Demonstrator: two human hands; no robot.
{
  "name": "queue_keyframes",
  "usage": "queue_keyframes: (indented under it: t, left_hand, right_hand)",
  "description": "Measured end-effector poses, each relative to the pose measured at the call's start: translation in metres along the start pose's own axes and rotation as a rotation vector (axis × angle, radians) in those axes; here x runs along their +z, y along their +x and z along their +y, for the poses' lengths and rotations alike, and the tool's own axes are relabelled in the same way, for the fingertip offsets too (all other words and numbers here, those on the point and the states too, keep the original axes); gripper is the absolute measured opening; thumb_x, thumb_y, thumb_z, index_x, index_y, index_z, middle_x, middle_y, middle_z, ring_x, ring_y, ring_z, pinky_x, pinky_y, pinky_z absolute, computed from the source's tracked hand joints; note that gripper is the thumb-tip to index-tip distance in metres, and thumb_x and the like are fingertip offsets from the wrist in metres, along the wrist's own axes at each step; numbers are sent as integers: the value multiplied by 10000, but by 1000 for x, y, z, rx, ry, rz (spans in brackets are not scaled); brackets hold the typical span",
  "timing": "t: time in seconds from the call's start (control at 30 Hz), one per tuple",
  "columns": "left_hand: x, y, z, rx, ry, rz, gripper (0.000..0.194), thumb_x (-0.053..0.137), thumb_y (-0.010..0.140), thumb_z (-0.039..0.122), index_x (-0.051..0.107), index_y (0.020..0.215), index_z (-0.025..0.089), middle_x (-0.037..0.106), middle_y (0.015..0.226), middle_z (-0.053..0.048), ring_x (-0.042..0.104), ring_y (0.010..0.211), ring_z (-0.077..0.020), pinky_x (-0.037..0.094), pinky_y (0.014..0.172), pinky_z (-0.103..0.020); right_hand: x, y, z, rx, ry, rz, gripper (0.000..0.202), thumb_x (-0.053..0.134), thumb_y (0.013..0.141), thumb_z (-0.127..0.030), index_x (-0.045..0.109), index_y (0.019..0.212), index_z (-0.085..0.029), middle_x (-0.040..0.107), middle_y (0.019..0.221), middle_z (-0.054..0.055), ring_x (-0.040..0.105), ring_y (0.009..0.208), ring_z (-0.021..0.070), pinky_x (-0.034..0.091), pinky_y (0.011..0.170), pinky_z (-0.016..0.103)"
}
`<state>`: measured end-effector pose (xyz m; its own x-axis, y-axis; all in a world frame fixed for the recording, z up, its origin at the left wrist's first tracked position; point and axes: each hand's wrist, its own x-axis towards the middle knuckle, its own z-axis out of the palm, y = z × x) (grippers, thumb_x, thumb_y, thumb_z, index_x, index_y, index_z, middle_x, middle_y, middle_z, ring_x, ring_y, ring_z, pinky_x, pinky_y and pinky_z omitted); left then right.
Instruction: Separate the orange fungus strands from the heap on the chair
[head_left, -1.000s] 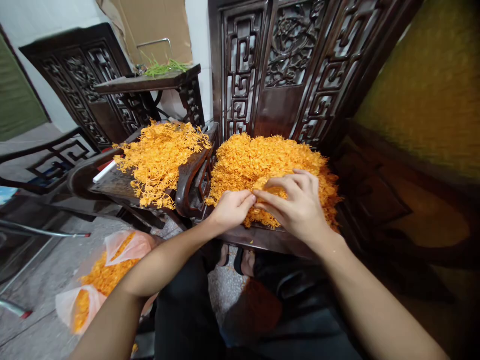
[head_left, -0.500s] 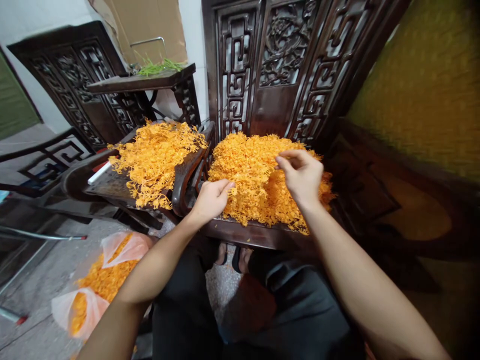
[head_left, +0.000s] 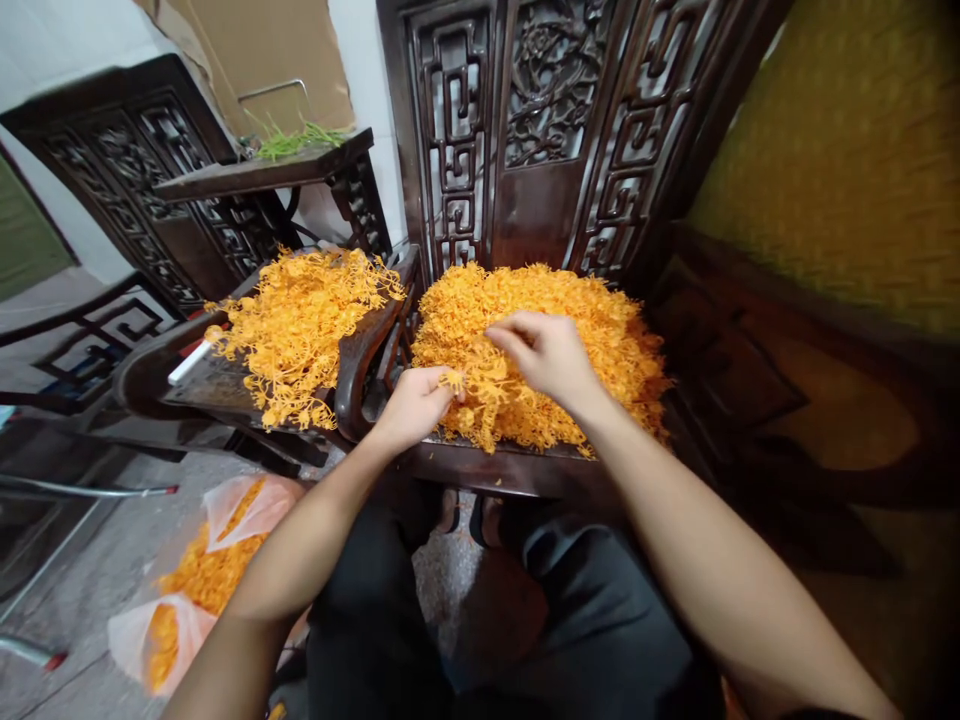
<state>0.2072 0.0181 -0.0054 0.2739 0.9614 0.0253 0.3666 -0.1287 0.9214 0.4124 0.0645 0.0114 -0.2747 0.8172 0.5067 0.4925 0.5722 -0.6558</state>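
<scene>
A large heap of small orange branched pieces, which look like soft plastic, covers the seat of a dark carved wooden chair. At the heap's front left, my left hand is closed, pinching one orange branched piece between thumb and fingers. My right hand hangs over the middle of the heap, its fingers curled and thumb close to the fingertips. Whether anything sits in that pinch cannot be made out against the orange behind it.
A second orange pile lies on a wooden seat to the left, beside a white stick. On the floor stands a translucent bag with more orange pieces. Green stems rest on a small side table.
My right hand has moved left and slightly down over the heap, nearer my left hand. The left hand stays near its place, with the orange piece now showing more clearly. The view has shifted slightly.
</scene>
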Motion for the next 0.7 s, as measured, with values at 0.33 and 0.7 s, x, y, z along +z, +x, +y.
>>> queue_keyframes:
  t: [0.33,0.7]
  left_hand:
    - [4,-6,2,-116,-204,14,199,531,840,318,571,709,174,383,404,79,273,363,-65,194,413,-222]
    - [5,14,-7,-30,-155,96,291,526,893,416,593,745,174,374,428,83,279,391,-78,204,441,-237]
  right_hand:
    - [-20,28,104,380,-80,547,352,581,931,-415,704,723,-159,656,659,50,572,647,195,429,689,343]
    - [-3,25,47,-82,-30,196,625,351,994,-689,683,1279,-243,622,1326,130,564,1250,290,442,1080,500]
